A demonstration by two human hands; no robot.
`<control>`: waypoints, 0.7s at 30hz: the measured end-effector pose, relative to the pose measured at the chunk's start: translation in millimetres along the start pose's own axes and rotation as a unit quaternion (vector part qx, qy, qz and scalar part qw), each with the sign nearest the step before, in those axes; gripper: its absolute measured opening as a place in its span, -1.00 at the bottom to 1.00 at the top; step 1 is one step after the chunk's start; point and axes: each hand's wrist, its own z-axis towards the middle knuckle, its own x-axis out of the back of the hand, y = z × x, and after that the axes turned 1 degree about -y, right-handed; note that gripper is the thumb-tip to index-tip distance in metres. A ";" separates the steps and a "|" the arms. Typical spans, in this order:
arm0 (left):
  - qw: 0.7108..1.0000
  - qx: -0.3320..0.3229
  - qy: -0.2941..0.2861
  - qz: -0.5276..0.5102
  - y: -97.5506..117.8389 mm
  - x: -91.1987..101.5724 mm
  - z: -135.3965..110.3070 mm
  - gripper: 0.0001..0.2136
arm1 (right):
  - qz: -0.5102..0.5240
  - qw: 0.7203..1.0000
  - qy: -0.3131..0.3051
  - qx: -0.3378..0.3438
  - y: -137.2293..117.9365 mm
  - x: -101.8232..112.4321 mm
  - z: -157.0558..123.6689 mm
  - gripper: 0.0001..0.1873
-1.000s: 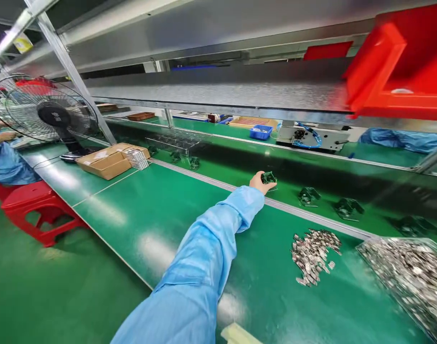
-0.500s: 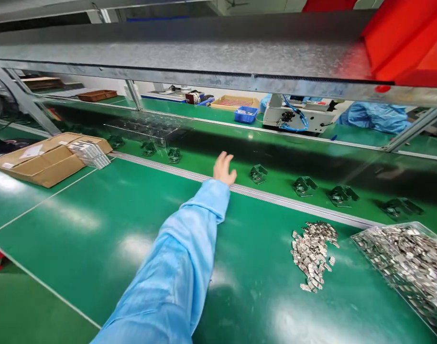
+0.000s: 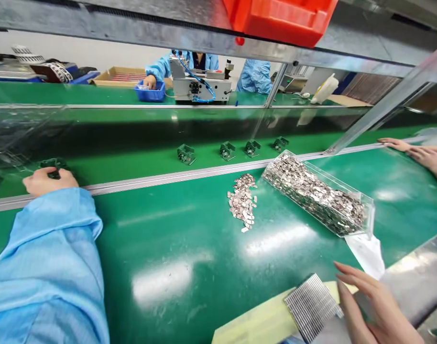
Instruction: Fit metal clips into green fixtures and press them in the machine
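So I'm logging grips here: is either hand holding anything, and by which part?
The left hand closes over a small dark part on the belt, gripping its near edge. The right hand is open, holding nothing.

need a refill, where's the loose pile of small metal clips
In the head view, the loose pile of small silver metal clips lies right of centre on the green table, just left of the clear plastic tray of clips.

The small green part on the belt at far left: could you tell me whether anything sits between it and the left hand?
No. The left hand already rests on the green part, fingers curled over it.
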 end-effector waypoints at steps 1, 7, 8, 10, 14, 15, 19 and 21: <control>1.000 -0.017 0.004 0.005 -0.5 1.4 -6.4 -0.63 | 0.009 0.999 -0.041 0.025 -6.1 -9.3 8.1 -0.81; 0.961 -0.250 -0.099 -0.064 -3.3 39.1 -107.3 -0.74 | 0.059 0.946 -0.283 0.145 -50.9 -82.1 71.6 -0.77; 0.946 -0.281 -0.131 -0.093 -3.5 49.8 -129.2 -0.74 | 0.040 0.938 -0.305 0.163 -55.4 -94.2 80.6 -0.75; 0.919 -0.320 -0.188 -0.135 -3.0 74.2 -170.1 -0.75 | -0.014 0.924 -0.329 0.195 -60.2 -115.1 94.1 -0.74; 0.882 -0.370 -0.249 -0.151 4.3 123.2 -231.8 -0.86 | -0.050 0.909 -0.320 0.261 -50.1 -138.2 98.3 -0.76; 0.874 -0.385 -0.252 -0.156 7.1 131.1 -241.8 -0.87 | -0.054 0.911 -0.299 0.279 -41.6 -143.0 98.4 -0.73; 0.855 -0.417 -0.287 -0.110 10.3 144.1 -257.3 -0.76 | 0.012 0.909 -0.248 0.334 -4.3 -174.2 113.6 -0.73; 0.855 -0.415 -0.299 -0.083 6.0 149.0 -259.0 -0.62 | 0.049 0.902 -0.263 0.339 0.5 -183.2 118.1 -0.79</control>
